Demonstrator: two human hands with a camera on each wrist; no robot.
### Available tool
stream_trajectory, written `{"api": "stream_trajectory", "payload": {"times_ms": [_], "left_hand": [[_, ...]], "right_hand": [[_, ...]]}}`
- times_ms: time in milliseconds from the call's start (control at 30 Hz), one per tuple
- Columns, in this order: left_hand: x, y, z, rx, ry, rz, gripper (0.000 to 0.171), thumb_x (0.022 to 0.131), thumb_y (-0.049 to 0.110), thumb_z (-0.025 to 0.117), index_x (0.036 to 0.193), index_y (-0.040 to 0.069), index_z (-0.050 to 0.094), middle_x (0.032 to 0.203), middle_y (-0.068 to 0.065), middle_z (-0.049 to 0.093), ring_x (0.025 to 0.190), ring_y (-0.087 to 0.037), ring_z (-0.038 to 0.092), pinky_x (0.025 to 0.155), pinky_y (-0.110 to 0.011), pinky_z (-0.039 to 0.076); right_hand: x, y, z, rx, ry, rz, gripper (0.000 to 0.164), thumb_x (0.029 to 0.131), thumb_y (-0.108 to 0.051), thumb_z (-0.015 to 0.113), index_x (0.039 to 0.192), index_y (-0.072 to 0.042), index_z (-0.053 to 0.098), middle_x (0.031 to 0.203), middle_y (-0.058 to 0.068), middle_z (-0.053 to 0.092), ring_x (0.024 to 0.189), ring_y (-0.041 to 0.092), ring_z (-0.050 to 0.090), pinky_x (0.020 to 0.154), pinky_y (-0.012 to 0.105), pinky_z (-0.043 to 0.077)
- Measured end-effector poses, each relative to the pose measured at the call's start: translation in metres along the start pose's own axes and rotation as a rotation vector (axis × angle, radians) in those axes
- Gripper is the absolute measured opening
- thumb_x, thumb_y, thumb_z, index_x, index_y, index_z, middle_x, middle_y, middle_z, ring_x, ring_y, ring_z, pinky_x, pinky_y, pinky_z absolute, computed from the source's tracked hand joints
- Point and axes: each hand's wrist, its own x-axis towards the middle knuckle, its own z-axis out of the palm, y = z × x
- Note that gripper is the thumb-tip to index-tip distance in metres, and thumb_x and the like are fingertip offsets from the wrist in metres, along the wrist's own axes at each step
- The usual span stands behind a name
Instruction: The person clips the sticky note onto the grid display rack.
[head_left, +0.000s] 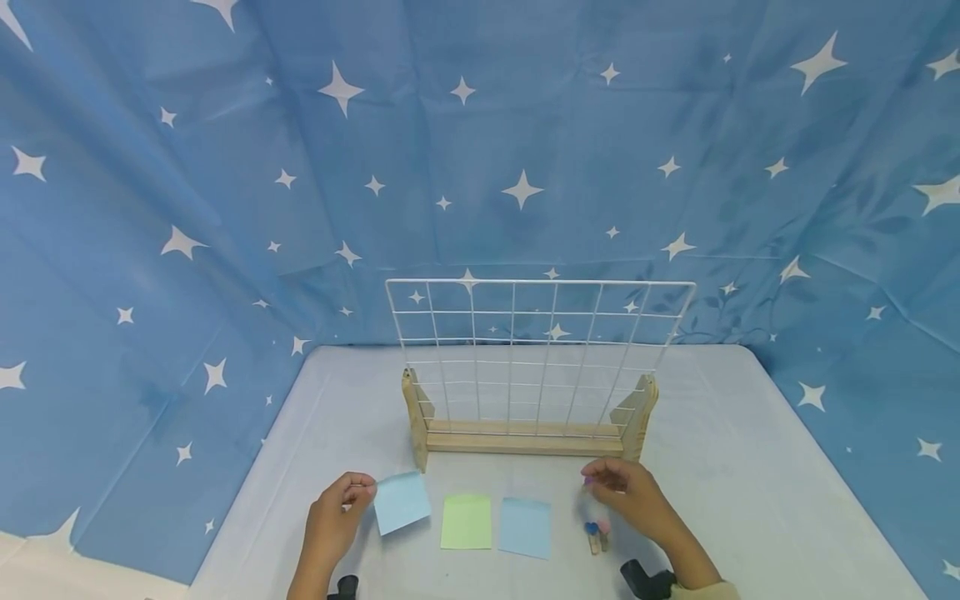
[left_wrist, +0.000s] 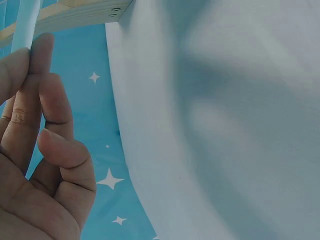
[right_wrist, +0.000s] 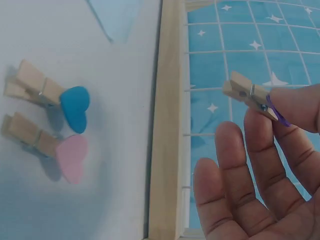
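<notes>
In the head view my left hand [head_left: 335,517] pinches a light blue sticky note [head_left: 402,502] by its upper left edge, lifted and tilted over the table. The left wrist view shows that note [left_wrist: 25,25] edge-on between thumb and fingers. My right hand [head_left: 630,498] holds a small wooden clothespin [right_wrist: 245,90] with a purple heart, pinched between thumb and fingertips. Two more clothespins lie on the table beneath it, one with a blue heart [right_wrist: 75,107] and one with a pink heart [right_wrist: 72,157]. A green sticky note [head_left: 466,522] and another blue note [head_left: 524,527] lie between the hands.
Behind the notes stands a white wire grid [head_left: 540,282] leaning back in a wooden base [head_left: 525,444]. A white cloth covers the table [head_left: 720,433]. Blue star-patterned fabric [head_left: 450,142] hangs behind and at both sides.
</notes>
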Motion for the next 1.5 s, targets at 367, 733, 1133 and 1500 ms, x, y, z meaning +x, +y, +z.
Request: {"api": "stream_trajectory", "payload": {"times_ms": [367, 733, 1133, 1500], "left_hand": [[-0.002, 0.004, -0.002, -0.070, -0.011, -0.011, 0.014, 0.099, 0.020, 0.062, 0.104, 0.008, 0.068, 0.095, -0.001, 0.074, 0.085, -0.018, 0.069, 0.079, -0.039, 0.055], [-0.003, 0.018, -0.004, -0.176, -0.024, 0.002, 0.015, 0.100, 0.017, 0.062, 0.106, 0.004, 0.065, 0.096, -0.005, 0.072, 0.086, -0.017, 0.069, 0.076, -0.033, 0.060], [-0.002, 0.032, -0.006, -0.195, -0.004, 0.015, 0.014, 0.100, 0.016, 0.063, 0.106, 0.004, 0.065, 0.092, -0.004, 0.070, 0.082, -0.015, 0.066, 0.073, -0.029, 0.059], [-0.003, 0.042, -0.009, -0.207, 0.019, 0.042, 0.013, 0.099, 0.015, 0.064, 0.105, 0.004, 0.066, 0.090, -0.003, 0.070, 0.080, -0.014, 0.066, 0.073, -0.033, 0.059]], "right_hand": [[0.002, -0.014, 0.000, 0.028, 0.054, -0.007, 0.014, 0.092, -0.003, 0.068, 0.106, -0.002, 0.068, 0.102, 0.013, 0.068, 0.086, 0.007, 0.065, 0.075, 0.023, 0.057], [0.002, -0.021, 0.001, 0.037, 0.102, -0.052, 0.019, 0.091, 0.000, 0.069, 0.109, 0.002, 0.069, 0.101, 0.007, 0.071, 0.086, 0.005, 0.066, 0.074, 0.023, 0.058], [0.007, -0.033, -0.005, 0.079, 0.126, -0.096, 0.018, 0.089, 0.005, 0.069, 0.108, 0.004, 0.068, 0.099, 0.017, 0.070, 0.085, 0.008, 0.068, 0.073, 0.023, 0.058], [0.013, -0.040, -0.008, 0.053, 0.151, -0.086, 0.016, 0.090, 0.003, 0.069, 0.106, 0.001, 0.070, 0.099, 0.013, 0.071, 0.085, 0.005, 0.067, 0.073, 0.021, 0.058]]}}
